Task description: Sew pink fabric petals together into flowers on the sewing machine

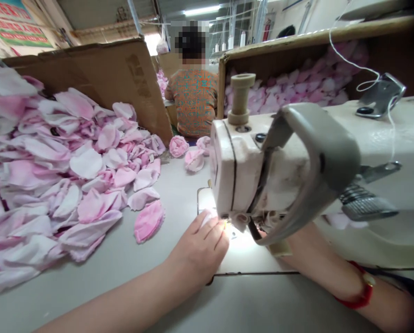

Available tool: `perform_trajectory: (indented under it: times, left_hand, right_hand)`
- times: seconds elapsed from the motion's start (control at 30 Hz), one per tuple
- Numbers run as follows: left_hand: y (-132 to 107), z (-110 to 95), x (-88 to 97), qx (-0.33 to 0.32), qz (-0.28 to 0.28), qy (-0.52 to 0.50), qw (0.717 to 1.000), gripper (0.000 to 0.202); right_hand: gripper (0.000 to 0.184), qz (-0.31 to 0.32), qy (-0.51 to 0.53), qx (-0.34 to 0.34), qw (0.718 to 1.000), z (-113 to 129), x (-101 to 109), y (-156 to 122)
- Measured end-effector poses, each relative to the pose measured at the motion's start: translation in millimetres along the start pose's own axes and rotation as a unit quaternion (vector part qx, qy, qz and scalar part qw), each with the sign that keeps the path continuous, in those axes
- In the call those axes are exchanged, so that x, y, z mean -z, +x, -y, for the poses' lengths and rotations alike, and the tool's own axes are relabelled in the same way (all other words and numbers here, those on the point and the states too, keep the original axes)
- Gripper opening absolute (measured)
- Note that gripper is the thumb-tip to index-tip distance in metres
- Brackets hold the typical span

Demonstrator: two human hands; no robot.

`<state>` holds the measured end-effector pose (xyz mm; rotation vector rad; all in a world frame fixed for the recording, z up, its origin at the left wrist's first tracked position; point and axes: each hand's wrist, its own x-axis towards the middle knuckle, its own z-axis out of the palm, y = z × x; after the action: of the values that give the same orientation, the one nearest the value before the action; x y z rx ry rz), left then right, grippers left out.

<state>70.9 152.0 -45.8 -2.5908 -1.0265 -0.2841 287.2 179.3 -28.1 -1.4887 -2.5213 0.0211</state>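
My left hand [200,247] rests on the grey table by the needle of the cream sewing machine [248,166], its fingers curled together over a small pink fabric piece [207,215] lit by the machine lamp. My right forearm, with a red bracelet [361,286], runs under the machine head. The right hand itself is hidden behind the grey guard [314,166], so I cannot see its fingers.
A big heap of pink and white fabric petals [61,175] covers the table's left side against a cardboard box [123,74]. Finished pink flowers [188,150] lie further back. A person in an orange patterned top [194,99] sits ahead, facing away. Another box of petals [297,78] stands behind the machine.
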Motion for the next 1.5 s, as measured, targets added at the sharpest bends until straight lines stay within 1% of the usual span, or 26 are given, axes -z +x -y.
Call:
perform_trajectory:
  times: [0.1, 0.23, 0.3, 0.4, 0.43, 0.5, 0.57, 0.63, 0.7, 0.77, 0.8, 0.83, 0.87, 0.9, 0.93, 0.97, 1.0, 1.03, 1.07, 1.1, 1.13, 1.17, 1.2, 1.27, 1.37, 1.5]
  left_hand:
    - [1.2, 1.5, -2.1, -0.001, 0.008, 0.01, 1.0, 0.024]
    - [2.4, 6.7, -1.1, -0.005, 0.003, 0.003, 1.0, 0.025]
    - [3.1, 8.3, 4.3, -0.006, 0.005, -0.01, 1.0, 0.026]
    - [3.2, 7.4, 16.1, -0.011, 0.0, -0.032, 0.999, 0.025]
    - [2.6, 6.1, 19.6, -0.014, -0.008, -0.033, 0.999, 0.026]
    - [0.1, 2.2, 23.9, -0.022, -0.019, -0.021, 0.999, 0.029]
    - [-3.0, -2.4, 24.5, -0.026, -0.017, -0.002, 1.0, 0.033]
    - [-5.3, -6.2, 23.7, -0.027, -0.008, 0.007, 1.0, 0.035]
    - [-5.9, -8.2, 25.8, -0.021, -0.01, 0.001, 1.0, 0.036]
    - [-5.4, -8.5, 33.8, -0.012, -0.028, -0.03, 0.999, 0.035]
    - [-5.2, -8.6, 40.1, -0.011, -0.044, -0.058, 0.997, 0.034]
    - [-5.2, -9.1, 47.5, -0.01, -0.065, -0.095, 0.993, 0.033]
    - [-5.2, -10.3, 55.3, -0.002, -0.085, -0.144, 0.986, 0.032]
    - [-5.2, -12.6, 62.8, 0.021, -0.098, -0.202, 0.974, 0.032]
    - [-5.1, -16.0, 69.5, 0.058, -0.102, -0.272, 0.955, 0.031]
    - [-4.8, -20.3, 74.8, 0.106, -0.096, -0.352, 0.925, 0.031]
    - [-4.3, -25.2, 78.6, 0.164, -0.08, -0.434, 0.882, 0.03]
    - [-3.8, -30.1, 81.0, 0.22, -0.059, -0.511, 0.829, 0.029]
    - [-3.4, -34.5, 82.2, 0.267, -0.039, -0.575, 0.772, 0.026]
    - [-3.4, -37.8, 82.8, 0.302, -0.027, -0.625, 0.719, 0.023]
    - [-4.0, -40.0, 83.0, 0.331, -0.022, -0.658, 0.676, 0.02]
    - [-5.1, -40.8, 83.3, 0.355, -0.02, -0.678, 0.644, 0.019]
    - [-6.8, -40.6, 83.9, 0.374, -0.022, -0.688, 0.621, 0.018]
    - [-11.2, -38.6, 86.1, 0.402, -0.029, -0.693, 0.597, 0.021]
    - [-17.2, -37.0, 89.8, 0.422, -0.034, -0.689, 0.588, 0.027]
    - [-20.2, -41.8, 93.4, 0.423, -0.039, -0.701, 0.573, 0.029]
  right_hand:
    - [0.03, 0.018, -0.011, -0.026, 0.999, 0.9, -5.4, -2.2]
    - [0.028, 0.025, -0.006, -0.019, 0.999, 1.4, -5.3, 0.4]
    - [0.027, 0.033, -0.005, -0.005, 0.999, 1.3, 0.4, 2.2]
    - [0.024, 0.038, -0.034, 0.014, 0.999, -0.9, 16.1, -0.1]
    - [0.023, 0.028, -0.058, 0.009, 0.998, -2.3, 22.5, -2.7]
    - [0.023, -0.016, -0.135, -0.026, 0.99, -5.5, 34.2, -9.3]
    - [0.026, -0.06, -0.22, -0.069, 0.971, -8.9, 41.4, -14.7]
    - [0.028, -0.076, -0.271, -0.099, 0.955, -12.6, 42.5, -16.1]
    - [0.028, -0.068, -0.273, -0.108, 0.953, -17.0, 40.2, -15.0]
    - [0.029, -0.061, -0.258, -0.116, 0.957, -20.8, 38.8, -16.0]
    - [0.029, -0.059, -0.234, -0.121, 0.963, -21.5, 39.7, -18.6]
    - [0.029, -0.056, -0.188, -0.125, 0.973, -20.7, 41.8, -22.9]
    - [0.028, -0.047, -0.115, -0.128, 0.984, -18.1, 44.7, -28.6]
    - [0.028, -0.028, -0.018, -0.127, 0.991, -13.6, 48.3, -35.3]
    - [0.027, 0.001, 0.093, -0.12, 0.988, -7.3, 51.8, -42.3]
    - [0.026, 0.032, 0.199, -0.109, 0.973, 0.3, 54.9, -49.1]
    - [0.025, 0.059, 0.286, -0.097, 0.952, 8.6, 57.0, -55.2]
    - [0.024, 0.075, 0.348, -0.088, 0.93, 16.9, 58.0, -60.4]
    - [0.024, 0.084, 0.386, -0.083, 0.915, 24.5, 57.7, -64.5]
    - [0.025, 0.086, 0.406, -0.08, 0.906, 30.8, 56.4, -67.7]
    - [0.026, 0.082, 0.411, -0.08, 0.904, 35.7, 54.5, -70.0]
    - [0.026, 0.075, 0.407, -0.081, 0.907, 39.0, 52.3, -71.7]
    - [0.026, 0.067, 0.397, -0.082, 0.912, 41.2, 50.3, -73.0]
    - [0.025, 0.046, 0.373, -0.081, 0.923, 43.7, 47.8, -75.4]
    - [0.024, 0.034, 0.356, -0.066, 0.932, 49.2, 48.1, -79.0]
    - [0.022, 0.028, 0.356, -0.044, 0.933, 61.0, 49.1, -82.2]
